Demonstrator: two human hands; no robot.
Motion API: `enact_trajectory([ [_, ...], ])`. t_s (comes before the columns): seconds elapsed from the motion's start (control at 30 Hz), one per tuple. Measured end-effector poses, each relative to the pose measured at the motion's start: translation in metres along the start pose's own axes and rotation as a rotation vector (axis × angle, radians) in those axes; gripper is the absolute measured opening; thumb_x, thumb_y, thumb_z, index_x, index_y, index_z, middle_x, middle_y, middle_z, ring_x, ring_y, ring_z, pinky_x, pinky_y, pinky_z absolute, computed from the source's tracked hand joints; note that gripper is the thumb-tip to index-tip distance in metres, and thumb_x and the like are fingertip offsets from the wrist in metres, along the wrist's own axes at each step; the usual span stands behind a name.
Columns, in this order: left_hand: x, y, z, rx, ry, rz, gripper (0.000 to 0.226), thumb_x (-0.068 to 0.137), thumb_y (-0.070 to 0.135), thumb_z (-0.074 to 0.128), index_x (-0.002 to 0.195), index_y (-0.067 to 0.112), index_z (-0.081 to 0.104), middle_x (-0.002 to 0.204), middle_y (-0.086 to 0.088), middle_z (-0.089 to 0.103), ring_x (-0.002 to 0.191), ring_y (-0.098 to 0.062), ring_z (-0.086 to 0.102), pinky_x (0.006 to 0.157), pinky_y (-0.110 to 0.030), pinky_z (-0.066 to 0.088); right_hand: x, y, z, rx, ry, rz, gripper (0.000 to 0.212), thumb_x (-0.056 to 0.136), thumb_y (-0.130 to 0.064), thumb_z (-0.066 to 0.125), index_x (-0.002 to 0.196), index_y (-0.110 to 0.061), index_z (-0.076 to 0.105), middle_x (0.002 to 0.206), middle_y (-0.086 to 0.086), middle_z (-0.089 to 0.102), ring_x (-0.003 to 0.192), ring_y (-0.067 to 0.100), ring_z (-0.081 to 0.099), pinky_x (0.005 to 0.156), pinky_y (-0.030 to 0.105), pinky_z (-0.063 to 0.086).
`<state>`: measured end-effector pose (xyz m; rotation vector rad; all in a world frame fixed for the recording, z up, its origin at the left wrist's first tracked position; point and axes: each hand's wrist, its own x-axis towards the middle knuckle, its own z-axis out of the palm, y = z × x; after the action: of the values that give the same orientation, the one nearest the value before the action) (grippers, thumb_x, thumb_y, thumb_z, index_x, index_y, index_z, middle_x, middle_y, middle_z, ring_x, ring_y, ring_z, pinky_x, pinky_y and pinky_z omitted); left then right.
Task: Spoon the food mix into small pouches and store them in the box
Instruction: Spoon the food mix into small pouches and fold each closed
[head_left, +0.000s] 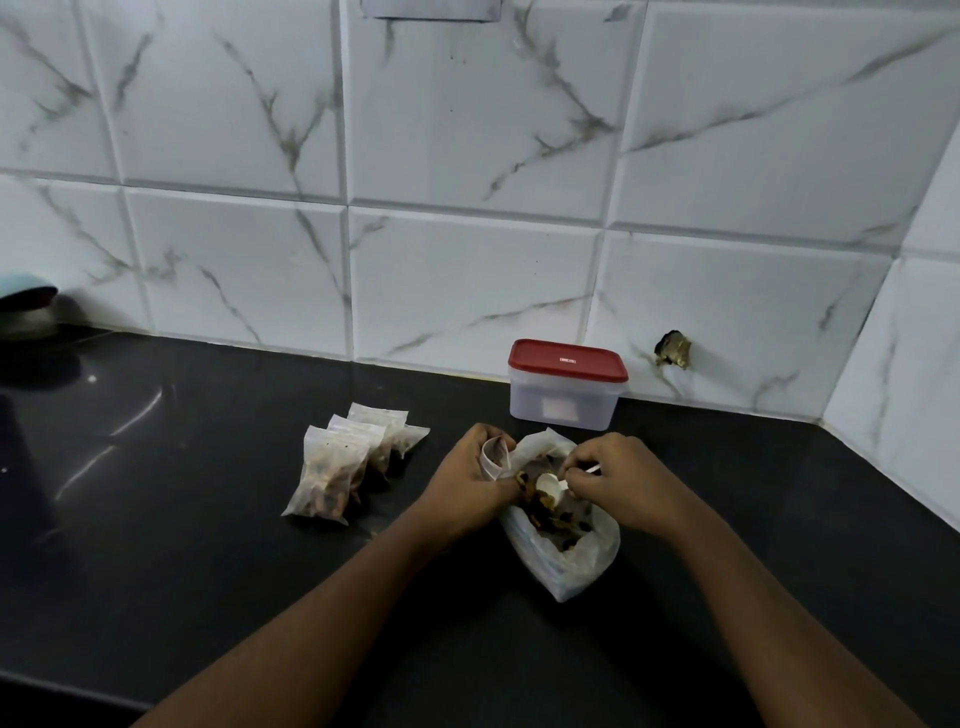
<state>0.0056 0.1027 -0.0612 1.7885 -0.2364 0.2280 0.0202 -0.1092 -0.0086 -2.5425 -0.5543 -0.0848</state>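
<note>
A: What are the hands doing?

B: The left hand (470, 470) has its fingers curled round a small pouch (493, 457), holding its mouth up beside the rim of the large plastic bag (566, 556). The right hand (618, 480) pinches the handle of a white plastic spoon (553, 484) between thumb and fingertips.

A: And where is the spoon?

B: Its bowl sits over the open bag, just beside the pouch. The two hands are close together but not touching.

A: How does the food mix look?

B: The food mix (550, 514) is a loose heap of dark brown and yellowish pieces. It lies inside the crumpled, translucent white bag, which rests on the black countertop (208, 519). I cannot tell how much has gone into the held pouch.

A: Any finished ones?

B: Yes, several filled pouches (332, 478) lie in an overlapping cluster to the left of the left hand, apart from it. They are cloudy plastic with brown mix showing through.

A: And the box?

B: The box (563, 405) stands behind the hands against the marble-patterned wall tiles (467, 130). It is translucent, with its red lid (568, 358) on and a pale label on its front. What is inside is too dim to make out.

A: Anything else?

B: There is a dark chipped hole (674, 351) in the tile to the right of the box.
</note>
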Motion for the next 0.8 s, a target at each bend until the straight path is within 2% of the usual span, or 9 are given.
enact_trajectory([
  [0.1,0.001,-0.001,0.000,-0.006,0.002,0.005,0.035,0.083,0.007,0.080,0.111,0.018,0.061,0.102,-0.003,0.071,0.091,-0.015,0.071,0.082,-0.034,0.059,0.003,0.005,0.006,0.157,-0.009,0.064,0.020,0.095,-0.014,0.064,0.088,-0.022,0.081,0.079,-0.008,0.078,0.073,0.002,0.072,0.071,0.028,0.057],
  [0.27,0.001,-0.002,0.000,-0.023,-0.019,-0.001,0.040,0.080,0.003,0.076,0.112,0.019,0.061,0.106,-0.007,0.071,0.099,-0.029,0.072,0.085,-0.044,0.063,0.002,0.009,0.010,0.512,-0.068,0.210,0.012,0.097,-0.014,0.069,0.093,-0.012,0.080,0.087,0.007,0.080,0.053,0.011,0.052,0.053,0.022,0.042],
  [0.37,0.000,-0.001,-0.001,-0.025,-0.026,-0.013,0.042,0.075,0.009,0.077,0.111,0.022,0.061,0.106,-0.004,0.072,0.098,-0.025,0.072,0.086,-0.045,0.063,0.004,0.010,0.012,0.666,-0.102,0.310,0.012,0.097,-0.012,0.069,0.098,-0.007,0.080,0.093,0.012,0.081,0.051,0.010,0.049,0.045,0.018,0.034],
  [0.47,0.000,0.001,0.000,-0.026,-0.019,-0.012,0.041,0.077,0.010,0.082,0.112,0.020,0.061,0.104,-0.002,0.072,0.097,-0.021,0.072,0.084,-0.037,0.063,0.007,0.014,0.009,0.808,-0.112,0.368,0.014,0.096,-0.008,0.069,0.105,-0.002,0.078,0.098,0.017,0.079,0.049,0.010,0.049,0.037,0.015,0.028],
  [0.63,-0.001,0.001,0.002,-0.062,-0.004,-0.019,0.039,0.083,0.007,0.083,0.112,0.017,0.061,0.108,-0.011,0.070,0.094,-0.023,0.073,0.075,-0.030,0.062,0.007,0.020,-0.004,0.975,-0.094,0.373,0.018,0.094,-0.002,0.068,0.109,0.004,0.075,0.102,0.025,0.077,0.048,0.008,0.046,0.034,0.014,0.025],
  [0.8,0.001,0.000,0.001,-0.059,-0.012,-0.029,0.039,0.083,0.008,0.083,0.113,0.016,0.060,0.108,-0.010,0.072,0.097,-0.026,0.073,0.083,-0.041,0.064,0.004,0.013,-0.010,1.040,-0.029,0.243,0.016,0.095,-0.001,0.067,0.105,0.003,0.078,0.099,0.027,0.075,0.050,0.009,0.046,0.038,0.015,0.027],
])
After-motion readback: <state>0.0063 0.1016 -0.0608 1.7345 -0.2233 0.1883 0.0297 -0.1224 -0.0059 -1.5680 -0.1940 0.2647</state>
